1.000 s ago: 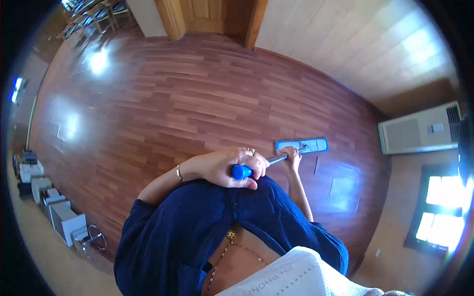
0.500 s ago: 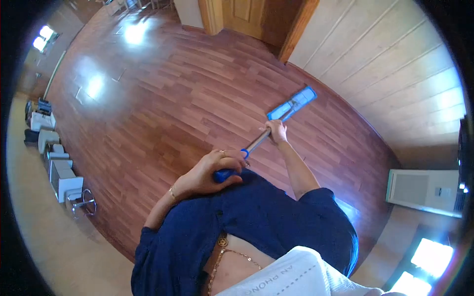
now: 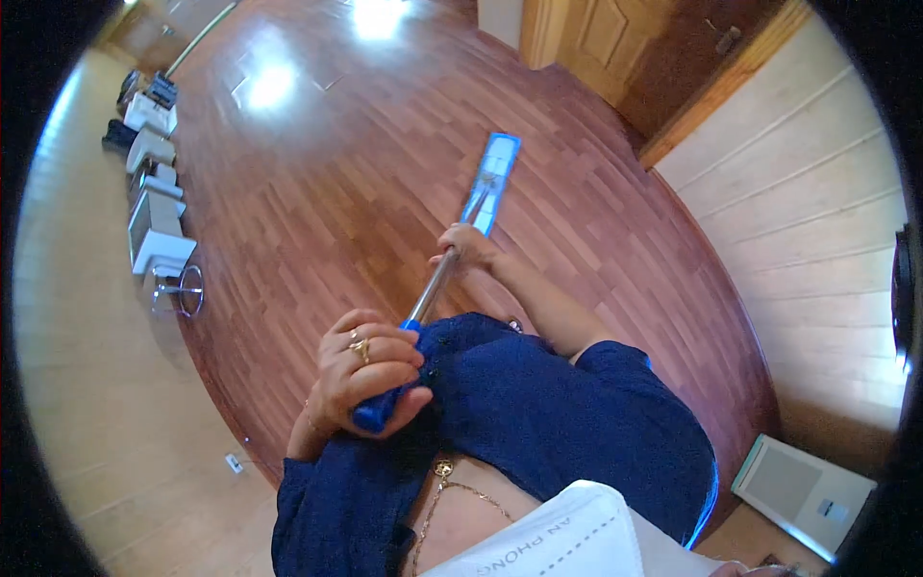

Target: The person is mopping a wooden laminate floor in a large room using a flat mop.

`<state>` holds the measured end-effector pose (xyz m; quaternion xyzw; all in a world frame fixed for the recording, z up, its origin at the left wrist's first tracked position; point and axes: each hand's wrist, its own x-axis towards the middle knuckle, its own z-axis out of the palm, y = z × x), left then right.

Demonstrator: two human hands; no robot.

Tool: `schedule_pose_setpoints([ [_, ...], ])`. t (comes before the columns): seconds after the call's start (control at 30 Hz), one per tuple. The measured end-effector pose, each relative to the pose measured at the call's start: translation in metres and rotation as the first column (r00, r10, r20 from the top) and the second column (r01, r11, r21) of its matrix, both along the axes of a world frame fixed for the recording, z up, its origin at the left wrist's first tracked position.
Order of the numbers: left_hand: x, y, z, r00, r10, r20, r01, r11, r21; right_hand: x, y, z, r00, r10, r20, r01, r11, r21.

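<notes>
a flat mop (image 3: 460,252) with a thin metal pole and a blue rectangular head lies on the glossy wooden floor (image 3: 317,192), ahead of both hands. the left hand (image 3: 368,370) is wrapped around the blue grip end; the right hand (image 3: 468,247) is clasped round the pole farther down. white stools (image 3: 154,231) stand left.

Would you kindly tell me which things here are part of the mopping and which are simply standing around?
In use:
- flat blue mop head on the wooden floor
- metal mop pole with blue grip
- left hand on the grip
- right hand further down the pole

Standing about:
- white stools along the left wall
- white floor unit at lower right
- wooden door
</notes>
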<state>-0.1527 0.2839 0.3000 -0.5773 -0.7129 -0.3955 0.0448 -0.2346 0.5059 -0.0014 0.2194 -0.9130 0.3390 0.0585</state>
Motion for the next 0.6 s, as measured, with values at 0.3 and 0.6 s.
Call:
schedule_pose_setpoints([
  [0.3,0.040,-0.058,0.025,0.994,0.026,-0.107,0.002,0.967,0.256,0.002,-0.164,0.023,0.878,0.478,0.037,-0.462,0.865,-0.197],
  [0.6,0.054,-0.084,0.037,0.975,0.141,-0.173,-0.129,0.988,0.081,0.014,-0.202,0.023,0.800,0.575,0.170,-0.525,0.809,-0.266],
])
